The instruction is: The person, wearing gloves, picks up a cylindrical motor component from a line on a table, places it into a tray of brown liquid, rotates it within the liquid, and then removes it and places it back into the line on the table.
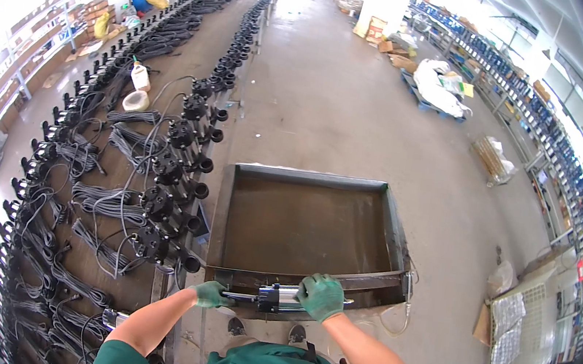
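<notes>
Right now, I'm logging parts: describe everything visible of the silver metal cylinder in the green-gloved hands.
The shiny silver cylinder has a dark collar at its left end and a slimmer shaft beyond. Held crosswise, it overlaps in view the near end of the rectangular grey tank. The right hand grips its body; the left hand holds the shaft.

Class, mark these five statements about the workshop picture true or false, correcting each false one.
1. The right hand grips a silver cylinder. True.
2. The left hand is bare. False: the left hand wears a green glove.
3. Bundled grey cables lie on the bench at the left. True.
4. The white bottle is inside the tank. False: the white bottle stands on the bench.
5. The tank is round. False: it is rectangular.
</notes>
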The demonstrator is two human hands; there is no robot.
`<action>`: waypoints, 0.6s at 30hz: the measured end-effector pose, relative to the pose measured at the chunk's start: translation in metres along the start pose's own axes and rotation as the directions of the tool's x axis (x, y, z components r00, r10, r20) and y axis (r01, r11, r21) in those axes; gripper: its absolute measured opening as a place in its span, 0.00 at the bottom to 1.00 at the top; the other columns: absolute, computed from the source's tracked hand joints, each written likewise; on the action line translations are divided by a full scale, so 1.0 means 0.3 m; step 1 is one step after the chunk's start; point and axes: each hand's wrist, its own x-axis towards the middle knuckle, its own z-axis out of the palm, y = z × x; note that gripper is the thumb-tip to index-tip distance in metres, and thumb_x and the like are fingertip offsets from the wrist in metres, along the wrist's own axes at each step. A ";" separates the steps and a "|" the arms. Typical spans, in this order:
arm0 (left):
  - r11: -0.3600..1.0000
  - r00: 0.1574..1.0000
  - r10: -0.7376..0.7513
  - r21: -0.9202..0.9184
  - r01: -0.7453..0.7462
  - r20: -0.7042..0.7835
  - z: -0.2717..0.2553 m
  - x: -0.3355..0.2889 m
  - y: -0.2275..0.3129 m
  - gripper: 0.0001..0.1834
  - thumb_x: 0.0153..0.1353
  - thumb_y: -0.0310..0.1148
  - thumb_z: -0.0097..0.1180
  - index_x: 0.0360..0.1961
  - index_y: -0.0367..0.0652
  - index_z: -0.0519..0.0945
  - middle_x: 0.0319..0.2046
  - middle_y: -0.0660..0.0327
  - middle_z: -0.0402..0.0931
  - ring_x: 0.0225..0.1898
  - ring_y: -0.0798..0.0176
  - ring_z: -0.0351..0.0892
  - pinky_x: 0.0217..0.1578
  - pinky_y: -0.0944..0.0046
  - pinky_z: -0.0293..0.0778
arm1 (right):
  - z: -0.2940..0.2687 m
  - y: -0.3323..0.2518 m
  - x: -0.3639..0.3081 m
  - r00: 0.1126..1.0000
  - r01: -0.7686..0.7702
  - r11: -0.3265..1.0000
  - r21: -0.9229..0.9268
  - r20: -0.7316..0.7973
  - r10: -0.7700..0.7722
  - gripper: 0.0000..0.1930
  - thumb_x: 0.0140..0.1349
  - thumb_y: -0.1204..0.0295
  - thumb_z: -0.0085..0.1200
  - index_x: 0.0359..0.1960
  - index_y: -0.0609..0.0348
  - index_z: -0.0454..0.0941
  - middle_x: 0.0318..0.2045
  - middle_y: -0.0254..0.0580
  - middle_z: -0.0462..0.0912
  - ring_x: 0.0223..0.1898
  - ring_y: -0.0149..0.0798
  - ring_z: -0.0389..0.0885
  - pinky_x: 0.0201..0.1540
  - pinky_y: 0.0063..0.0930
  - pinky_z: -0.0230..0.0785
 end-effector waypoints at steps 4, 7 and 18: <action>0.841 0.954 0.177 0.541 -0.018 -0.242 0.027 -0.057 0.045 0.16 0.65 0.48 0.60 0.41 0.47 0.86 0.35 0.53 0.87 0.36 0.49 0.86 0.37 0.53 0.79 | -0.007 -0.006 0.005 1.000 -0.015 1.000 0.002 0.025 0.015 0.08 0.54 0.65 0.59 0.22 0.52 0.79 0.26 0.41 0.81 0.31 0.47 0.81 0.37 0.45 0.75; 0.806 0.802 0.320 0.589 0.048 -0.504 0.109 -0.041 -0.019 0.17 0.62 0.51 0.62 0.38 0.48 0.85 0.39 0.52 0.86 0.38 0.44 0.85 0.36 0.49 0.79 | -0.016 -0.010 0.005 1.000 0.008 1.000 0.006 0.000 -0.008 0.07 0.53 0.65 0.60 0.22 0.52 0.79 0.26 0.41 0.81 0.32 0.47 0.81 0.37 0.45 0.75; 0.486 0.966 -0.247 -0.852 0.194 0.079 0.091 -0.009 -0.005 0.24 0.68 0.61 0.57 0.33 0.51 0.81 0.24 0.65 0.81 0.17 0.71 0.71 0.17 0.67 0.57 | 0.008 -0.015 0.006 0.999 -0.019 1.000 -0.005 0.048 0.019 0.07 0.49 0.64 0.62 0.24 0.51 0.80 0.28 0.41 0.82 0.35 0.48 0.82 0.38 0.47 0.73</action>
